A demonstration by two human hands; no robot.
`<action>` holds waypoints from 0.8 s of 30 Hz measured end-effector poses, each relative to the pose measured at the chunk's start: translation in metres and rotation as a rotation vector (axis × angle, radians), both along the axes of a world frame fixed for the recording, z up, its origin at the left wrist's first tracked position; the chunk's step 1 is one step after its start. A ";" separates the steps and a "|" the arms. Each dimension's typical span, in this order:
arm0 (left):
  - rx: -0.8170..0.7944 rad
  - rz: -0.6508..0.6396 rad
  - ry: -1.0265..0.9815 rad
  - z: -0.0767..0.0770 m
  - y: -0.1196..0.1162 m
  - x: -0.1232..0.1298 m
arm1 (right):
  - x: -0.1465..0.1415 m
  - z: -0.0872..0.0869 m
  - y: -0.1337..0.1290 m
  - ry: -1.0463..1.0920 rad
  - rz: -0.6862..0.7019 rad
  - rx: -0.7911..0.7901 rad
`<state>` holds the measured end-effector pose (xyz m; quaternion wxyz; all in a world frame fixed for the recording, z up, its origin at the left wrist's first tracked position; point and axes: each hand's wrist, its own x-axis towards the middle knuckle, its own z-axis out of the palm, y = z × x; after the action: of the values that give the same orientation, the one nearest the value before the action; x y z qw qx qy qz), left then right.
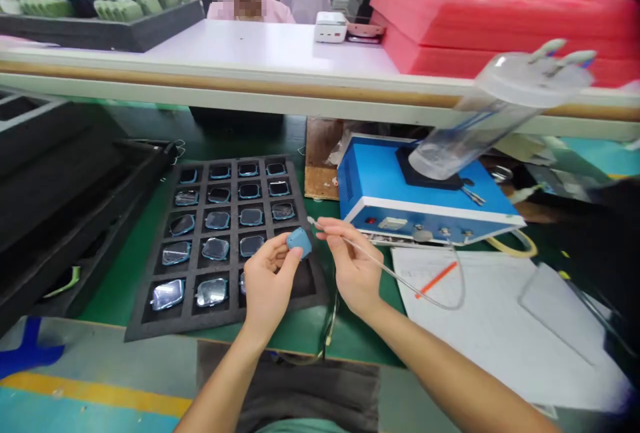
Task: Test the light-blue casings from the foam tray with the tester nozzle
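My left hand (267,276) pinches a small blue, rounded-square watch case (300,241) between thumb and fingers, its plain blue side facing up. In my right hand (356,269) is a thin clear tube (395,274), with its pale tip pointing at the watch case; a small gap separates the two. The tube loops back toward a blue machine (365,183) with knobs and sockets on its front. Under and left of my hands lies a black foam tray (189,296), its compartments holding several square watch cases with dark glossy faces. My left hand hides part of its front right.
A clear cylinder (465,136) leans on the machine. White paper (480,346) with an orange stick (437,279) lies to the right. Black trays (60,166) are stacked left. A shelf edge (280,89) crosses ahead, bearing red foam blocks (480,19). A person in pink sits beyond.
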<state>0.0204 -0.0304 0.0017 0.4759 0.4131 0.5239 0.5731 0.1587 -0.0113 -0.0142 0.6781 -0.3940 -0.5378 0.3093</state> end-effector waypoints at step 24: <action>0.004 -0.021 0.191 0.001 -0.003 0.002 | 0.003 0.000 -0.006 -0.043 0.077 -0.027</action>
<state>0.0228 -0.0335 0.0024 0.4289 0.4725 0.5613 0.5269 0.1617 -0.0174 -0.0142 0.6486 -0.3887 -0.5629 0.3337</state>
